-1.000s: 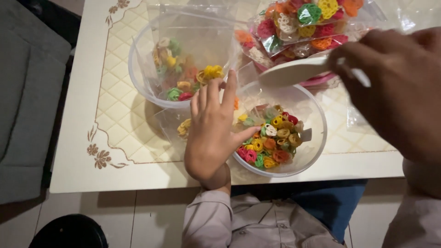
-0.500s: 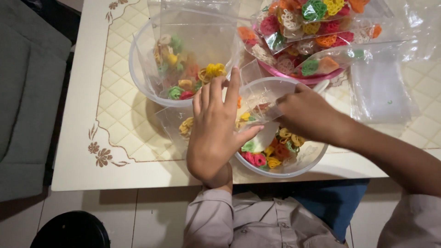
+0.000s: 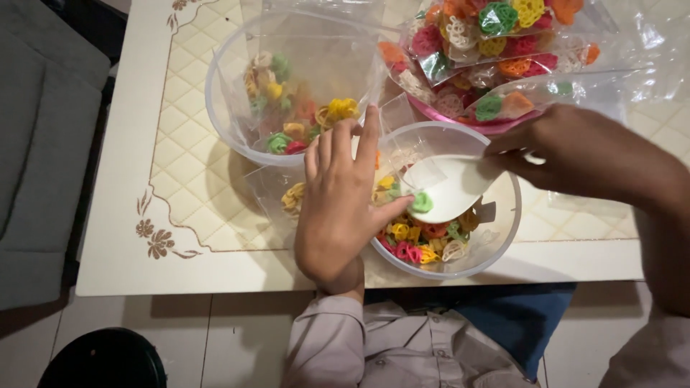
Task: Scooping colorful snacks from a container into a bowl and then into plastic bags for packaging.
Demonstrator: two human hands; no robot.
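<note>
My left hand (image 3: 338, 201) lies flat on a clear plastic bag (image 3: 269, 190) holding a few yellow crackers, pinning it to the table. Its thumb touches the rim of a small clear bowl (image 3: 503, 237) filled with colourful flower-shaped crackers. My right hand (image 3: 582, 154) holds a white scoop (image 3: 449, 188) by its handle, just over the bowl. One green cracker (image 3: 422, 202) sits in the scoop near my left thumb.
A large clear bowl (image 3: 215, 108) lined with a plastic bag of crackers stands behind my left hand. Filled cracker bags (image 3: 496, 29) are piled on a pink bowl (image 3: 496, 126) at the back right. The white table (image 3: 129, 144) ends at my lap; a grey seat (image 3: 36, 144) stands left.
My right hand came down into the small bowl with the scoop, then lifted back to the right with a green cracker in it. My left hand stayed on the bag.
</note>
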